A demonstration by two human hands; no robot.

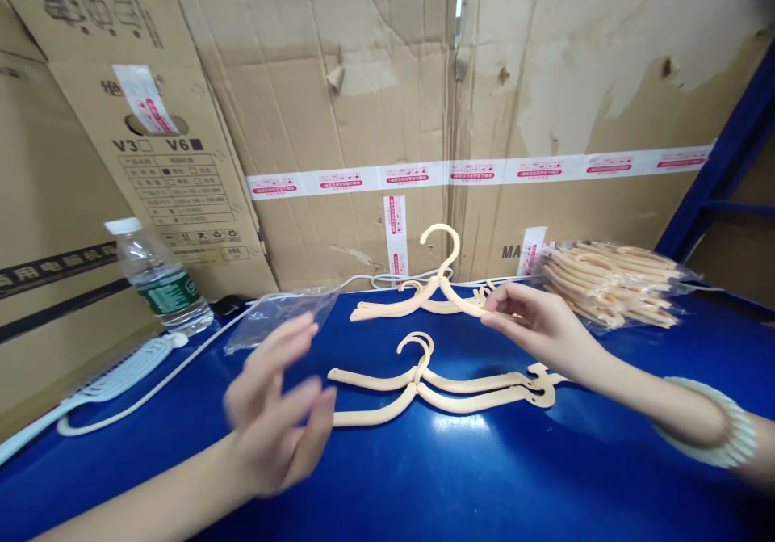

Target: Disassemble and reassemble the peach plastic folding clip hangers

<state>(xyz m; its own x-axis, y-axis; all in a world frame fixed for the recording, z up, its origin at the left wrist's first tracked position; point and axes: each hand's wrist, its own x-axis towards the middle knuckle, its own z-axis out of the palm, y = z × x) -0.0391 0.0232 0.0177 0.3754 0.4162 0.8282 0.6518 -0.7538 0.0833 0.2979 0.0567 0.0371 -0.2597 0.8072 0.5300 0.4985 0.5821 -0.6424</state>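
My right hand (pixel 533 316) pinches one arm of a cream-coloured clothes hanger (pixel 400 308), which is held up over the blue table with its hook upward. Behind it, partly covered, at least one more hanger (pixel 448 307) lies on the table. Two similar hangers (pixel 472 403) lie nearer to me, one overlapping the other, with their hooks pointing away. My left hand (pixel 278 413) is in the air at the left ends of these two, slightly blurred. Its fingers are apart and nothing shows between them.
A bag of several hangers (pixel 611 283) lies at the back right. To the left stand a water bottle (pixel 166 283) and a pale hairbrush (pixel 121 371), with a white cable (pixel 151 394) alongside. An empty-looking clear plastic bag (pixel 266 320) rests near cardboard walls (pixel 339 122).
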